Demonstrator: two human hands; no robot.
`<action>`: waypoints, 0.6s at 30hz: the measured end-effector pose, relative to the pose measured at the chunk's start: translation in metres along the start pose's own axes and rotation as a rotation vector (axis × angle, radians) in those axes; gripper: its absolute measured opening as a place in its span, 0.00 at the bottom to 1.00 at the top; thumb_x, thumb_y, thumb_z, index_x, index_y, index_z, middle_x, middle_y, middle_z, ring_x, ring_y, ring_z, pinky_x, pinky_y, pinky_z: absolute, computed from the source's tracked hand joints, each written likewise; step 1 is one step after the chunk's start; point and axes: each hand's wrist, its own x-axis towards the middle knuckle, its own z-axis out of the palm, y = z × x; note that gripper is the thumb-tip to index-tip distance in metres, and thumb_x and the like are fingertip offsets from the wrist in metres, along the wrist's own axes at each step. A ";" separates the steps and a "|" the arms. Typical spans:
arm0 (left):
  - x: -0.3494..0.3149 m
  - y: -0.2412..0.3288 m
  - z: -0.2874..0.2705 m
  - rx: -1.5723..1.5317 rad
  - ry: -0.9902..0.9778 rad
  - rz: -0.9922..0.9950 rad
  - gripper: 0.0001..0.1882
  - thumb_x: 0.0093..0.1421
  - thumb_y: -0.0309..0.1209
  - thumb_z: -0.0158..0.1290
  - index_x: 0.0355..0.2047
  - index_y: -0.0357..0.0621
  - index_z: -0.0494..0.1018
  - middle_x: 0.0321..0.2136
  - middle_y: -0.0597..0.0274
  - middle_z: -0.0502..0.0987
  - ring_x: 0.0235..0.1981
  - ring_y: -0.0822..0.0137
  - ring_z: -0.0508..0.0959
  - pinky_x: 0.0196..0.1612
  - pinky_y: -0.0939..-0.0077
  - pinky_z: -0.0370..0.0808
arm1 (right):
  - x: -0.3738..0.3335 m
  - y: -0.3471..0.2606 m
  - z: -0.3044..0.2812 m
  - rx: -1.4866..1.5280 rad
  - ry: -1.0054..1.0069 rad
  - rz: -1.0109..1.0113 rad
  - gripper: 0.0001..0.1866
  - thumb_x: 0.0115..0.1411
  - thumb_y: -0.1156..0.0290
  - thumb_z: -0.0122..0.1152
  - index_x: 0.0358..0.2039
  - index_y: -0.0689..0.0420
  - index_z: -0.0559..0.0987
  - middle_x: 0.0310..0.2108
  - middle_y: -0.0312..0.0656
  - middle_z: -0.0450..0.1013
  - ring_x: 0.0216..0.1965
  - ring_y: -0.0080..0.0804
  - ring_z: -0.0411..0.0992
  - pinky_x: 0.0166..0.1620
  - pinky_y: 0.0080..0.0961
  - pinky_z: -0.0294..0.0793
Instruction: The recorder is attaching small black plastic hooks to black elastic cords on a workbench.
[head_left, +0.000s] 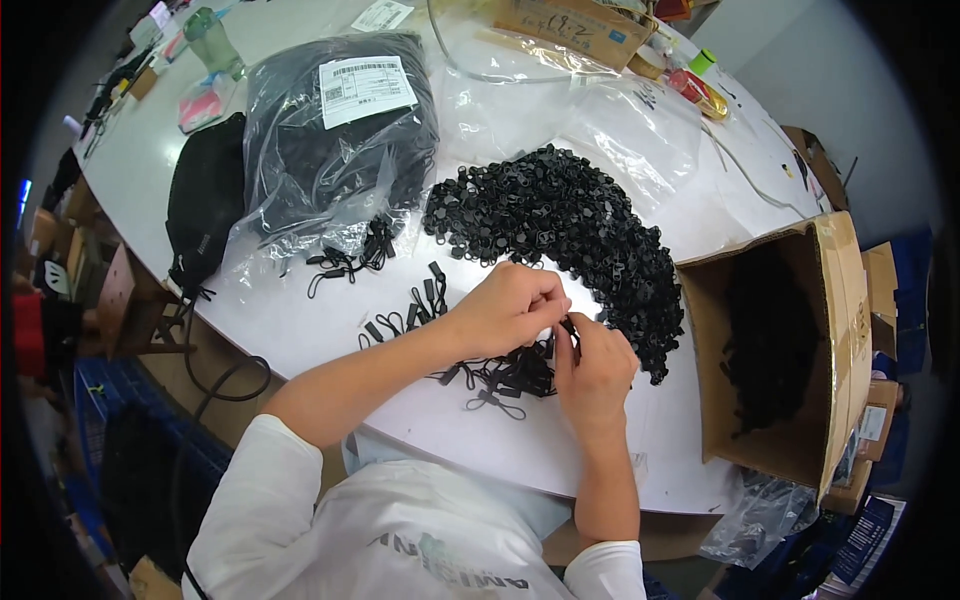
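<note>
My left hand (512, 312) and my right hand (597, 368) meet over the white table, fingertips pinched together. A small dark bit shows between them, too covered by the fingers to name. Just beyond lies a big curved heap of small black plastic pieces (555, 205), which bends down along the right. Beneath and beside my hands is a cluster of black cord loops with plastic ends (520, 372). Several more cord loops (425, 300) lie left of my left hand, partly behind the forearm. Another small bunch of cord loops (375, 245) rests beside the bag.
A large clear bag of black goods (340, 180) with a white label fills the back left, beside a black pouch (207, 195). An open cardboard box (845, 340) of black material lies at the right. Farther back are plastic sheeting (640, 135) and a green bottle (211, 42).
</note>
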 end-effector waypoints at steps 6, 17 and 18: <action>0.006 -0.012 -0.010 -0.108 -0.241 -0.125 0.19 0.66 0.38 0.47 0.23 0.35 0.71 0.11 0.67 0.70 0.13 0.76 0.70 0.17 0.79 0.65 | 0.004 0.003 -0.005 0.089 0.031 -0.077 0.09 0.47 0.79 0.66 0.30 0.61 0.76 0.18 0.39 0.68 0.18 0.36 0.65 0.22 0.30 0.61; 0.005 -0.005 -0.001 0.083 0.091 0.379 0.06 0.57 0.26 0.55 0.30 0.38 0.80 0.20 0.59 0.77 0.21 0.69 0.77 0.27 0.80 0.72 | 0.002 0.005 -0.006 0.218 0.066 -0.068 0.10 0.43 0.77 0.69 0.25 0.59 0.76 0.13 0.35 0.66 0.14 0.31 0.63 0.21 0.27 0.61; 0.005 -0.005 -0.002 -0.004 0.048 0.283 0.06 0.57 0.26 0.55 0.31 0.37 0.79 0.22 0.59 0.78 0.22 0.69 0.77 0.27 0.80 0.73 | 0.002 0.005 -0.006 0.204 0.078 -0.044 0.09 0.43 0.78 0.69 0.26 0.59 0.77 0.13 0.35 0.67 0.14 0.31 0.63 0.21 0.27 0.61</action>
